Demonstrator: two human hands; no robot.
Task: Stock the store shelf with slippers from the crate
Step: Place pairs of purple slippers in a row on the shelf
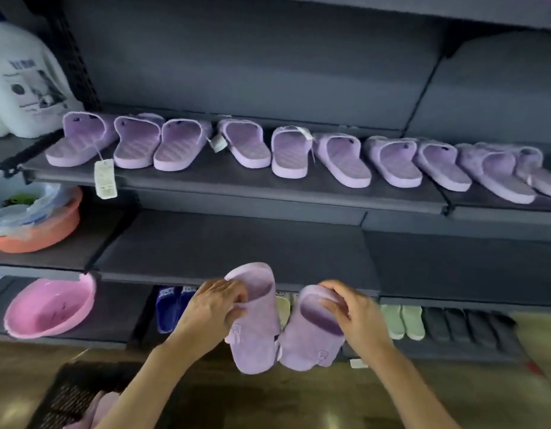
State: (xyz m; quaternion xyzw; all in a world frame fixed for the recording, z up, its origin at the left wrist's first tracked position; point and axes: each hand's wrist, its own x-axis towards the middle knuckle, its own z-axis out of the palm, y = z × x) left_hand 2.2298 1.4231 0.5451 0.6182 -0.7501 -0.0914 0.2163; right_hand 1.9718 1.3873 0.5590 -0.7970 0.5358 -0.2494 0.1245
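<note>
**A:** Dark grey store shelving fills the frame. A row of lilac foam slippers (pixel 289 153) lines the upper board, and the board below it, the middle shelf (pixel 206 249), lies bare across the centre. So which step is this?

**B:** Placing, I'd say. A pair is out of the black mesh plastic crate (pixel 73 394) at the lower left and held up in front of that bare board's front edge, not yet set down.

**A:** How is it held?

**B:** One slipper per hand. The left hand (pixel 218 308) grips the left lilac slipper (pixel 255 335) at its side. Its fingers (pixel 237 292) curl over the edge just above the strap, and the thumb is hidden. The right hand (pixel 351 308) grips the right lilac slipper (pixel 311 339). Its fingers (pixel 329 305) are bent over the heel rim and dip into the footbed.

**A:** And how do the slippers sit?

**B:** Heels up, toes hanging towards the bottom of the frame, touching or nearly touching along their inner sides. The left heel already overlaps the shelf edge.

**A:** What does the next move call for?

**B:** Probably a lift and a push forward, tipping both soles flat onto the bare board. They would sit side by side with heels towards the aisle, like the row above. More lilac slippers (pixel 103 404) show in the crate, so stocking looks far from finished.
</note>
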